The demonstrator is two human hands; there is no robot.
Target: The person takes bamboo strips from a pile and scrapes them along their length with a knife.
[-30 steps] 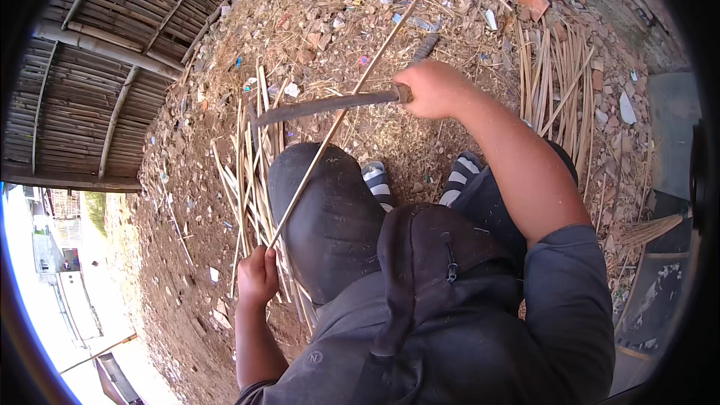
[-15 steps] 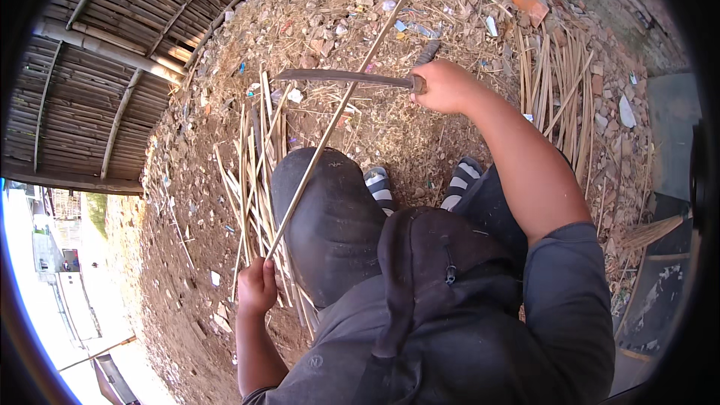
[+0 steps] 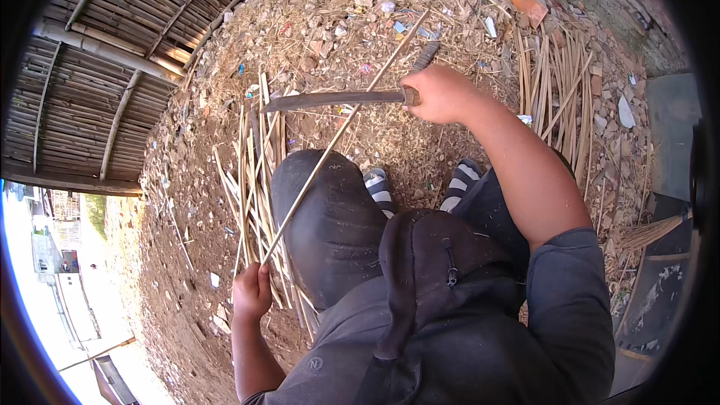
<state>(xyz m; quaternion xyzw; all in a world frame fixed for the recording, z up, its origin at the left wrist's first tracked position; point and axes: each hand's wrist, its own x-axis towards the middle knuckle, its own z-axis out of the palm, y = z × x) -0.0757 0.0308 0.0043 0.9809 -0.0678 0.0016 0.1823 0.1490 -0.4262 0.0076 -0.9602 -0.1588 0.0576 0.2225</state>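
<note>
At the far left we see a slatted roof or panel of thin canes crossed by poles. Right of it and nearer to us, the left hand is clamped on the near end of a long pale strip. Just beyond that hand, a loose pile of similar strips lies on the ground beside the left knee. Our held strip slants over this knee, away to the far right, its far end raised toward the littered ground. A dark, slightly curved blade crosses it beyond the knee; we cannot tell whether the two touch. Striped sandals show between the knees. Further right, the right hand is wrapped tightly around the knife's handle. At the far right we find an orange slab, and nearer, a second spread of strips and a straw broom.
</note>
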